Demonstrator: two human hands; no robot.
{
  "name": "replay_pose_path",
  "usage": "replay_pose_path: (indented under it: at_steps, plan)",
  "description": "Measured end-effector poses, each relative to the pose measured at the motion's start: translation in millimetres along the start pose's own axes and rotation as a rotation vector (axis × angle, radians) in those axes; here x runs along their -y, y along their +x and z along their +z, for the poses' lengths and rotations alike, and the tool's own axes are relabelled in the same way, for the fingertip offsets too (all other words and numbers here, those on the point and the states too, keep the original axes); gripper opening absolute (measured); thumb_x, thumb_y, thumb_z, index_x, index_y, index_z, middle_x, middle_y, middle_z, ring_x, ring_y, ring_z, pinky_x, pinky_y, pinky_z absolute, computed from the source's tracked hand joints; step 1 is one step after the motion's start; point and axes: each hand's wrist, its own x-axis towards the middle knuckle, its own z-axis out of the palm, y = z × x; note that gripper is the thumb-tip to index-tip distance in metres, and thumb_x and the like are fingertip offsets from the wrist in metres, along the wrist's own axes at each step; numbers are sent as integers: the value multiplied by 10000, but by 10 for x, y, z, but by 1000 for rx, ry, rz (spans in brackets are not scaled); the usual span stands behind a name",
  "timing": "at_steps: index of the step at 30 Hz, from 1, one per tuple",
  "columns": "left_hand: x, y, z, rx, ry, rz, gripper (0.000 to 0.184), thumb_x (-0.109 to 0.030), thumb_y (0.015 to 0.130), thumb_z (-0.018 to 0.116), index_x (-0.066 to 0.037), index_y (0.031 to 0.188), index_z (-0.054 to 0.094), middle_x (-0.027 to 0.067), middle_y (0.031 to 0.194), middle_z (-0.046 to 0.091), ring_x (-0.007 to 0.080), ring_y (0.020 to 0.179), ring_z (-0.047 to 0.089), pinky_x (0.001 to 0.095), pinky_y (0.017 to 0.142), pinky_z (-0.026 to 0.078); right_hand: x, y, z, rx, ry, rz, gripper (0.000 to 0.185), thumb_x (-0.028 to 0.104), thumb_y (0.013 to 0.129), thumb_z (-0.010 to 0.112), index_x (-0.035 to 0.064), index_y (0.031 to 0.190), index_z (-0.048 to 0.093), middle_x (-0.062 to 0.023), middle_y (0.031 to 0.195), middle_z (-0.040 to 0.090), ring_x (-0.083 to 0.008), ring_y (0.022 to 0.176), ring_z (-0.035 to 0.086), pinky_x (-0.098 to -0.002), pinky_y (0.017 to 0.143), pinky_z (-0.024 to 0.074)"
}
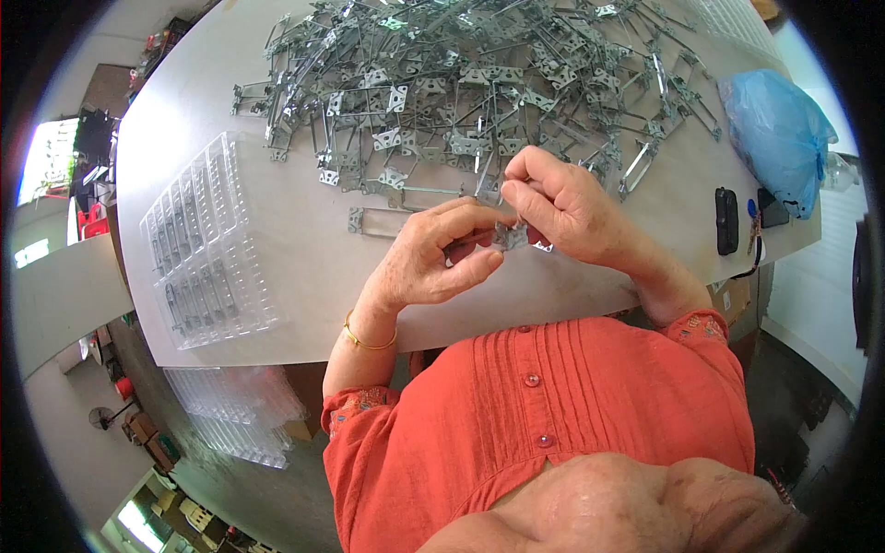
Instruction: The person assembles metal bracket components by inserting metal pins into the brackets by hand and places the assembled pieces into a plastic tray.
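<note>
My left hand (435, 251), with a gold bangle at the wrist, is closed on a small metal bracket (508, 237) with punched holes. Close beside it, my right hand (573, 210) has its thumb and forefinger pinched together at the same bracket's upper side; whether a separate small part is between them I cannot make out. Both hands are just above the table's near edge. A wide heap of similar metal brackets (433, 97) with thin rods lies beyond them. One loose bracket frame (369, 222) lies flat left of my left hand.
Clear plastic trays (210, 244) with several metal parts in their slots lie at the table's left. More clear trays (235, 410) are stacked below the edge. At right are a blue plastic bag (779, 138) and a black case (726, 221).
</note>
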Motion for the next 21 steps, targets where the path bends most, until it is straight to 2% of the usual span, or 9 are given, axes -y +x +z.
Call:
replay_pose_path:
  at_steps: [3, 6, 9, 10, 15, 21]
  plan:
    - [51, -22, 2, 24, -107, -1, 378, -227, 906, 695, 20, 1193, 692, 36, 845, 626, 96, 665, 529, 246, 585, 398, -111, 49, -39, -136, -40, -40, 161, 199, 1062, 552, 44, 1019, 558, -9, 730, 653, -76, 597, 592, -257, 513, 464]
    - [18, -42, 20, -141, -416, -193, 404, -269, 950, 679, 40, 1210, 680, 31, 872, 641, 74, 648, 503, 216, 562, 366, -32, 31, -44, -153, 221, 31, 116, 185, 1077, 540, 70, 1065, 551, 7, 740, 598, -40, 593, 524, -213, 517, 415]
    - [103, -60, -6, -277, -593, -229, 335, -207, 1017, 627, 33, 1249, 653, 7, 872, 649, 47, 660, 486, 217, 560, 397, -41, 24, -34, -59, 218, -28, 109, 166, 1077, 539, 69, 1121, 566, 15, 754, 590, -30, 608, 500, -202, 529, 402]
    - [142, -60, -12, -296, -589, -202, 354, -218, 1025, 617, 40, 1267, 643, 31, 877, 666, 50, 642, 490, 206, 543, 397, -50, 18, -28, -24, 209, -29, 117, 164, 1077, 540, 69, 1137, 570, 18, 761, 587, -27, 614, 496, -199, 533, 400]
    - [173, -50, -3, -313, -594, -209, 375, -228, 1029, 618, 48, 1283, 628, 29, 879, 665, 48, 645, 490, 207, 543, 398, -64, -7, 39, 86, 200, -12, 139, 159, 1073, 546, 65, 1163, 595, 34, 787, 577, -20, 634, 486, -197, 543, 398]
    - [136, -56, -3, -292, -546, -185, 362, -221, 1028, 629, 30, 1290, 628, 12, 918, 660, 44, 697, 503, 204, 582, 410, -79, 2, 65, 75, 213, 33, 146, 173, 1073, 546, 60, 1138, 611, 32, 782, 579, -24, 629, 498, -199, 542, 415]
